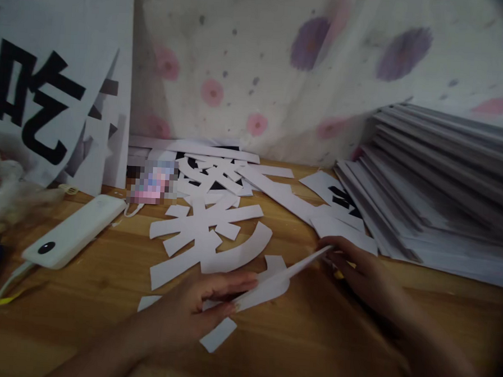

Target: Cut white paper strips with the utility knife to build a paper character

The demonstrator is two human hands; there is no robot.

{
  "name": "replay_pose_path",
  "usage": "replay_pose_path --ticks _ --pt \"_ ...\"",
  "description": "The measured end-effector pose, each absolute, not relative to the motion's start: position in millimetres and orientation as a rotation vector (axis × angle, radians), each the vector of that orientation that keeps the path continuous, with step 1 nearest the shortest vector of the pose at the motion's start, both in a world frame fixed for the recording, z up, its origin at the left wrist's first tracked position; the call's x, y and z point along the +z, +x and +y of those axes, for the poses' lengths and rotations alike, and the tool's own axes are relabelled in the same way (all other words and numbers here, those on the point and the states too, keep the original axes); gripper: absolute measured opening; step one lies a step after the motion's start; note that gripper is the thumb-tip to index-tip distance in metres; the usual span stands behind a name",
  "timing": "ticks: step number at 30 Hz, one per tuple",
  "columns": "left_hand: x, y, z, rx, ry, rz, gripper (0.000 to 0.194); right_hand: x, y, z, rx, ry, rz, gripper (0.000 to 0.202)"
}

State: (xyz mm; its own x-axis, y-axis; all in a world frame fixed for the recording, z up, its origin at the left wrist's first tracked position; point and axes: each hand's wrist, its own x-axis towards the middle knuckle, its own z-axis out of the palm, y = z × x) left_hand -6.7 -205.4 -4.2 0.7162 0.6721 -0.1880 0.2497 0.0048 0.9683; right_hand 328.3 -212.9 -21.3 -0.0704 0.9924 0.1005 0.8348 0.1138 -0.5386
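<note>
A white cut paper piece (pixel 271 285) is held slantwise between both hands. My left hand (pixel 216 299) pinches its lower left end between thumb and fingers. My right hand (pixel 352 264) has its fingers closed on the upper right end; something small and yellow shows under those fingers, too hidden to name. Just beyond my left hand, white cut-out strokes (pixel 202 231) lie on the wooden table (pixel 102 304), forming a character-like shape. A small white strip (pixel 218 336) lies below my left hand.
A tall stack of paper sheets (pixel 437 176) stands at the right. More cut-outs (pixel 214 172) lie at the back. At the left are a white power bank (pixel 76 230) with a cable and a sheet with a black character (pixel 41 98). Behind hangs a flowered curtain (pixel 250 59).
</note>
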Motion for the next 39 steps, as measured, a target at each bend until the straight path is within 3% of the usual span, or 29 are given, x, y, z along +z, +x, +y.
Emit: replay_pose_path --ticks 5,10,20,30,39 --pt "-6.3 -8.3 -212.4 0.332 1.801 0.763 0.056 -15.8 329.9 -213.5 0.531 -1.841 -1.978 0.025" --pt "-16.1 -10.6 -213.4 0.37 1.831 0.669 0.058 -13.3 330.7 -215.3 0.446 -1.886 -2.021 0.028" --pt "-16.7 -9.9 -213.5 0.505 2.142 0.713 0.066 -8.9 315.8 -220.4 -0.208 -1.579 -2.115 0.025" --pt "-18.9 -16.4 -214.9 0.444 1.993 0.856 0.057 -3.2 280.5 -247.8 -0.166 -1.582 -2.283 0.028" --pt "-9.2 -16.3 -216.7 0.398 1.732 0.776 0.05 -7.0 274.0 -240.7 0.102 -1.554 -2.283 0.015"
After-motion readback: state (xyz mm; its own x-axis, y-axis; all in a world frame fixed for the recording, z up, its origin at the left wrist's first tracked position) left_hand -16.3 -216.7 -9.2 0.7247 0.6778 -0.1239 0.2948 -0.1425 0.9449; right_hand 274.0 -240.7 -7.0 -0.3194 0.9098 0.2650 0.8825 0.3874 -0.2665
